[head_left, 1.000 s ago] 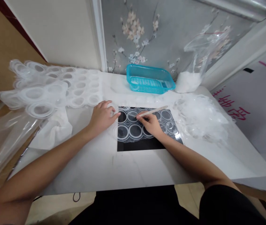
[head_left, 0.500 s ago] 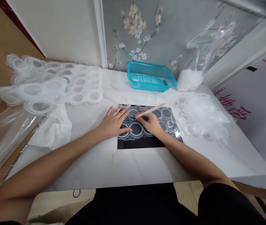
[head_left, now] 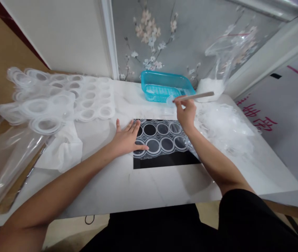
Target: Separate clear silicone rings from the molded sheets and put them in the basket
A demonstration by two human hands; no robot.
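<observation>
A clear plastic sheet of round rings (head_left: pixel 164 138) lies on a black mat (head_left: pixel 164 159) on the white table (head_left: pixel 143 185). My left hand (head_left: pixel 127 138) lies flat on the sheet's left edge, fingers spread. My right hand (head_left: pixel 187 112) is raised at the near edge of the blue basket (head_left: pixel 166 87) and grips a thin pale stick (head_left: pixel 196 96). A small clear round piece (head_left: pixel 170 100) hangs at the stick's left tip, over the basket's front rim.
Stacked clear ring sheets (head_left: pixel 56 101) cover the table's left side, with white paper (head_left: pixel 62 150) under them. A heap of clear plastic scraps (head_left: pixel 224 122) lies at the right. A plastic bag of white pieces (head_left: pixel 212 87) leans against the flowered wall.
My right hand lifted off the ring sheet and moved up and right to the blue basket, carrying the stick with a clear piece at its tip. My left hand slid onto the sheet and stays flat.
</observation>
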